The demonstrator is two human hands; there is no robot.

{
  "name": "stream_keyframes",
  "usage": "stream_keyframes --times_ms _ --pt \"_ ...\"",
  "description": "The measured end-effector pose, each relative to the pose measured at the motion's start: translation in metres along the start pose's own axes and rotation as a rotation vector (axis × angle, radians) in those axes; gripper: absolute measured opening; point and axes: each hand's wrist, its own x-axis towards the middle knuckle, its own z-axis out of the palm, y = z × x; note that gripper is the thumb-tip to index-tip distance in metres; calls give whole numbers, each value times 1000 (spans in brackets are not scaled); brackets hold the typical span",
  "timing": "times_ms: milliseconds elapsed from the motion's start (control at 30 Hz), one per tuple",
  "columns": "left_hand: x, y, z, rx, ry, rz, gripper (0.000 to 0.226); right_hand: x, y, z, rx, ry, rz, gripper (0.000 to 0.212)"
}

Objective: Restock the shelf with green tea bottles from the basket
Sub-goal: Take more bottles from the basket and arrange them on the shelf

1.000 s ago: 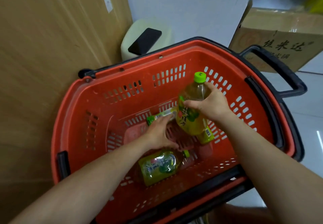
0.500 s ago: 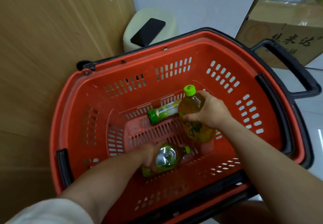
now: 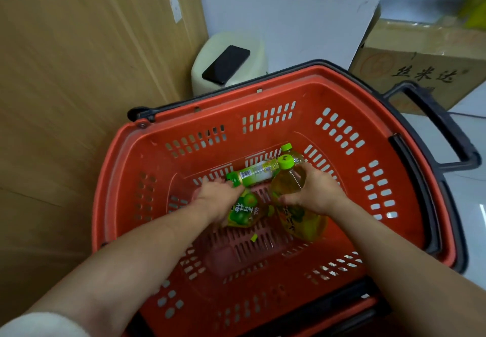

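While you lean over the red plastic basket (image 3: 342, 115) with its slotted walls, I count three bottles inside. Your left hand (image 3: 218, 200) grasps one green tea bottle (image 3: 244, 213) by its labelled body, lifted off the slotted floor. Behind it, a second bottle (image 3: 253, 173) lies flat against the far wall. Your right hand (image 3: 315, 192) is closed around the third bottle (image 3: 294, 200), clear plastic with yellow tea and a round green cap, standing tilted
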Motion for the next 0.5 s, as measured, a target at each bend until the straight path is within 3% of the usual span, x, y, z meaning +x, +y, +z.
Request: stream_keyframes --times_ms 200,300,367,500 --pt "-13 -13 -26 -236 73 -118 90 9 8 1 134 4 112 89" --pt "-29 -23 -25 -712 131 -295 94 11 11 6 381 -69 258 77" --pt "-43 -24 -23 -1096 155 -351 86 6 5 8 409 -94 299 72" --pt "-72 -16 -33 -1506 196 -299 75 2 -11 8 491 -57 210 98"
